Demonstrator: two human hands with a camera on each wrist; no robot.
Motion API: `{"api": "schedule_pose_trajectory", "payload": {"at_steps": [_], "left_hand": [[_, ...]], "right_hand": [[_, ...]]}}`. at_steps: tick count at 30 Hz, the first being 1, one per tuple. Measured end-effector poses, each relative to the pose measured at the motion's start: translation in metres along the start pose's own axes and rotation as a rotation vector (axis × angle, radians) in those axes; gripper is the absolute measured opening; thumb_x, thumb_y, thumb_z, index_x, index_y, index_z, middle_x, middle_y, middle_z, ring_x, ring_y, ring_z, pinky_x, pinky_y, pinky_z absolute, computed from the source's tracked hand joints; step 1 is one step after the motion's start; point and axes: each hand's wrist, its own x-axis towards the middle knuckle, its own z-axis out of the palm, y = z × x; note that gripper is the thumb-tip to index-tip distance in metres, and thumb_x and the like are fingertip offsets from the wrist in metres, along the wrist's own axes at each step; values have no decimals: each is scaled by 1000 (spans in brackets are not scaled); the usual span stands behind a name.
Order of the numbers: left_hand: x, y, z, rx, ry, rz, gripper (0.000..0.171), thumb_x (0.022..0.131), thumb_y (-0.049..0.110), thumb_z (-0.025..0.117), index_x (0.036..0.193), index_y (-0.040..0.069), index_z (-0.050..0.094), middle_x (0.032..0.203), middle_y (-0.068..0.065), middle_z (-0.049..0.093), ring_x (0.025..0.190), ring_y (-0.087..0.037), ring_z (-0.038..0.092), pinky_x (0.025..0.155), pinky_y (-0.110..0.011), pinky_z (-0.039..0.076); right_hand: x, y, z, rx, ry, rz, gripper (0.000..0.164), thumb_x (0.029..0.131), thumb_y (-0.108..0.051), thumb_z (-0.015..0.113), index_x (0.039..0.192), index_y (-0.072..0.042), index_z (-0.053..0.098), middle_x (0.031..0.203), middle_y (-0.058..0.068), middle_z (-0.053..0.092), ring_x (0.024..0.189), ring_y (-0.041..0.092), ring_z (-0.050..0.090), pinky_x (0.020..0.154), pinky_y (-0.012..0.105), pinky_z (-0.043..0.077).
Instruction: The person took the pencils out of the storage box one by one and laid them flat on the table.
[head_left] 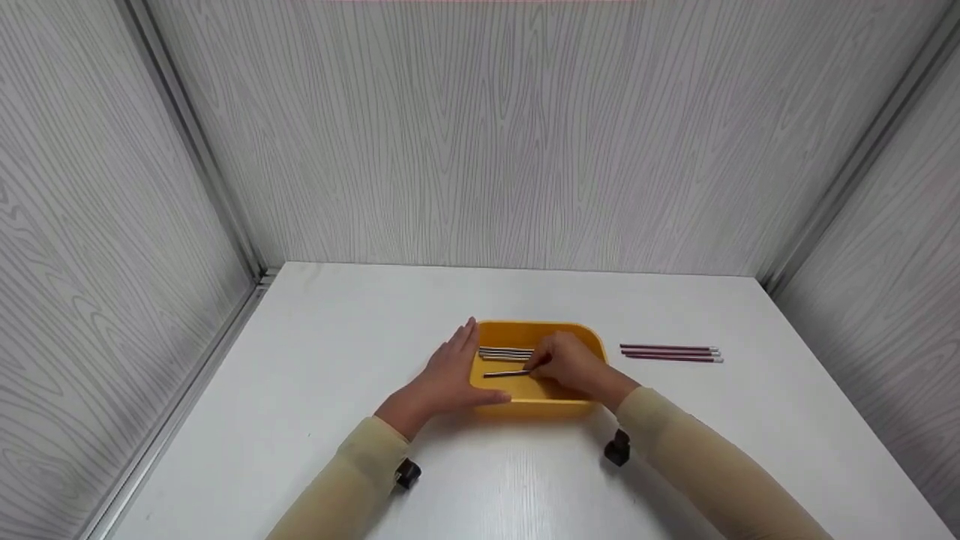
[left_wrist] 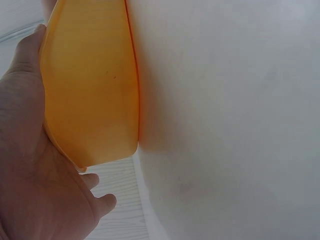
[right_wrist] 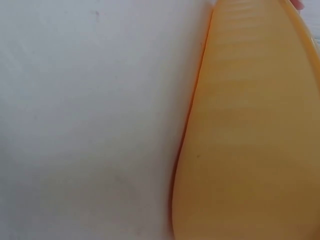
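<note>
A yellow-orange plastic tray (head_left: 540, 409) sits on the white table. My left hand (head_left: 448, 375) rests along its left end, fingers straight and thumb lying over the front rim. In the left wrist view, the left hand (left_wrist: 45, 150) lies against the rim of the tray (left_wrist: 92, 85). My right hand (head_left: 574, 364) reaches inside and pinches the right part of a thin dark pencil (head_left: 504, 373), whose left part shows. Behind it in the tray lie several thin striped pencils (head_left: 506, 352), their right ends hidden by the hand. The right wrist view shows only the tray's outer wall (right_wrist: 250, 130) and tabletop.
Three maroon pencils (head_left: 671, 352) with white ends lie side by side to the right of the tray. Grey wood-grain panels (head_left: 480, 135) stand behind the table (head_left: 360, 300) and on both sides. A small black camera (head_left: 617, 448) sits at each wrist.
</note>
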Motion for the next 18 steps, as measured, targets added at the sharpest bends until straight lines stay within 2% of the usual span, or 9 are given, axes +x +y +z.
{"api": "schedule_pose_trajectory", "payload": {"at_steps": [5, 12, 18], "left_hand": [[0, -2, 0, -6, 0, 16, 140, 83, 75, 84, 179, 11, 4, 187, -3, -1, 171, -30, 8, 137, -51, 15], [1, -3, 1, 12, -14, 18, 140, 84, 77, 81, 179, 12, 2, 187, -3, -3, 172, -28, 5, 137, -50, 11], [2, -4, 1, 21, -16, 20, 140, 84, 77, 81, 179, 11, 1, 187, -4, -3, 172, -27, 4, 138, -49, 10]], "right_hand": [[-2, -1, -1, -70, 14, -100, 12, 97, -5, 85, 106, -11, 91, 100, -5, 83, 97, 16, 72, 96, 40, 65], [-1, 0, 0, -58, 19, -100, 14, 97, -9, 86, 108, -16, 91, 101, -9, 82, 96, 14, 71, 96, 39, 64], [-1, -1, 0, -9, 20, -62, 13, 98, -11, 86, 108, -18, 91, 101, -12, 81, 96, 16, 69, 96, 38, 63]]}}
